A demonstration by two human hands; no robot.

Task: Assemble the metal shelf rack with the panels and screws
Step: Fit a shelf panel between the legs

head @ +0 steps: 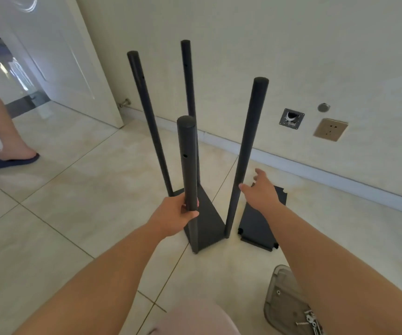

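Note:
The black rack frame stands on the tiled floor: a dark bottom panel (208, 218) with several upright black poles at its corners. My left hand (174, 217) grips the nearest pole (187, 151) low down. My right hand (259, 189) is stretched out with fingers spread, just right of the front right pole (248, 146) and above a loose black panel (258, 223) lying flat on the floor. It holds nothing. Screws (311, 320) lie in a grey tray at the lower right, partly hidden by my right forearm.
The grey tray (279, 291) sits on the floor near my right arm. A white wall with a skirting board, a socket (330, 129) and a pipe outlet (291, 118) runs behind the rack. Another person's leg in a dark slipper (6, 159) stands at left by a white door.

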